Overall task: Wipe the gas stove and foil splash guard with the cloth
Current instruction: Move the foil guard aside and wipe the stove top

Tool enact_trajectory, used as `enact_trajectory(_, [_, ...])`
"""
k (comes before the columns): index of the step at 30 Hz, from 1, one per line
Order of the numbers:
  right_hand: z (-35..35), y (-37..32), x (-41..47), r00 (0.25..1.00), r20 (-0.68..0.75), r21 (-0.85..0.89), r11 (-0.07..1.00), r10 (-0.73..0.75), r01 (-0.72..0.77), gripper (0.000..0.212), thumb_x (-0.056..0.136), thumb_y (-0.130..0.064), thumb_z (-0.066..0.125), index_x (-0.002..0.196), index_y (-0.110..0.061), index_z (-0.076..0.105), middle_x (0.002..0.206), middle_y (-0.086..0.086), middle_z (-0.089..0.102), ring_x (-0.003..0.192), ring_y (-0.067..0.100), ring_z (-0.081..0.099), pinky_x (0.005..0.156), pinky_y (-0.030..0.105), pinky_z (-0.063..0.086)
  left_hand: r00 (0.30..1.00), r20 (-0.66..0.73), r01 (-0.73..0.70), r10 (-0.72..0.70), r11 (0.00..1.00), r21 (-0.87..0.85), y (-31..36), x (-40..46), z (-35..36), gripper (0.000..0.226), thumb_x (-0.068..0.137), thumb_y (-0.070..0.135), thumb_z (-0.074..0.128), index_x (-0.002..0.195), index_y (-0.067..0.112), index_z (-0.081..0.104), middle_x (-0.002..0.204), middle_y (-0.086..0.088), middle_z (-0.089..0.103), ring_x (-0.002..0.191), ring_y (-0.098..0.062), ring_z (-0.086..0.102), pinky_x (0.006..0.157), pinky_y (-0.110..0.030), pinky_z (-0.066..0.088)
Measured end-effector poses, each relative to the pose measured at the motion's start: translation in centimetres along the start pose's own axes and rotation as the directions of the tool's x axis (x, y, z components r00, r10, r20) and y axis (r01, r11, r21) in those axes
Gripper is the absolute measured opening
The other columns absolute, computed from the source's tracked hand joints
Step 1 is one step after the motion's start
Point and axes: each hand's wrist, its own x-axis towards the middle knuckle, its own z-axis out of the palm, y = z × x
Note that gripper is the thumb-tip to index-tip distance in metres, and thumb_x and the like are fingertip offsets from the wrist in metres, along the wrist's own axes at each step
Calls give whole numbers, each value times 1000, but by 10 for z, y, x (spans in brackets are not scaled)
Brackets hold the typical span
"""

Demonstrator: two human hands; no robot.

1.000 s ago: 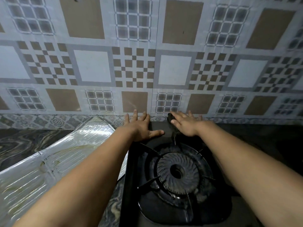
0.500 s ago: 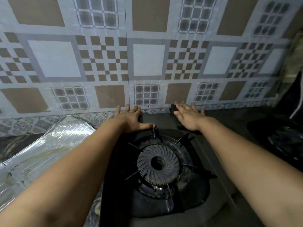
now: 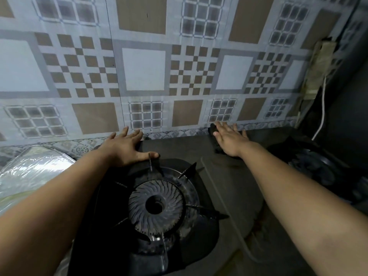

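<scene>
Two bare forearms enter from the bottom corners and reach away toward the wall, converging over the gas stove (image 3: 229,188). Between them, nearest the camera, sits the left burner (image 3: 156,205) with its dark pan-support prongs standing around it. At the left edge, the crinkled foil splash guard (image 3: 29,170) lies flat on the table beside the stove.

Farther out, the left hand (image 3: 124,147) rests palm down on the stove's rear left corner, its fingers (image 3: 119,134) slightly spread and pointing at the wall, the thumb stretched sideways toward a prong tip; it grips nothing.

The right hand (image 3: 229,139) lies palm down at the stove's back edge, flat on the dark cloth (image 3: 215,141), which shows at the fingertips and along the hand's left side. Its fingers are extended and close together, pressing the cloth to the surface rather than pinching it.

Beyond both hands rises the patterned tiled wall (image 3: 143,70), with a white cable (image 3: 323,108) hanging at the far right.
</scene>
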Motion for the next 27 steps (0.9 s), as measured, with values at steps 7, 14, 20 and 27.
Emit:
enact_trajectory(7, [-5,46,12,1000,-25,11,1000,17,-17,60,106,-45,13,158,-19,-3,166,6,-8,152,30,-7,122,43,0,998,57,35,-35,999,16,6,-4,-5,141,43,107,12,159,26,4,166,7,-2,152,-19,-12,122,-49,-2])
enact_trajectory(14, [-4,63,19,999,-34,68,998,0,2,61,106,-42,15,157,-11,-2,165,11,-9,151,32,-7,123,43,1,957,253,137,-141,990,36,39,-14,-35,125,63,98,33,158,24,0,166,-1,-7,151,-26,-15,121,-52,0])
enact_trajectory(20, [-3,65,19,998,-60,-12,999,-31,30,70,103,-54,13,157,-13,-1,165,10,-7,152,32,-6,123,44,1,985,136,122,-107,986,-109,95,6,-57,97,82,75,50,157,25,15,166,-8,9,152,-29,11,122,-51,13])
enact_trajectory(27, [-1,65,17,995,-93,-68,997,-35,29,74,99,-62,10,157,-20,-6,165,6,-10,151,30,-11,122,47,-4,991,103,-70,86,987,-146,157,25,-30,88,90,68,46,158,26,8,167,2,1,152,-23,-6,121,-50,3])
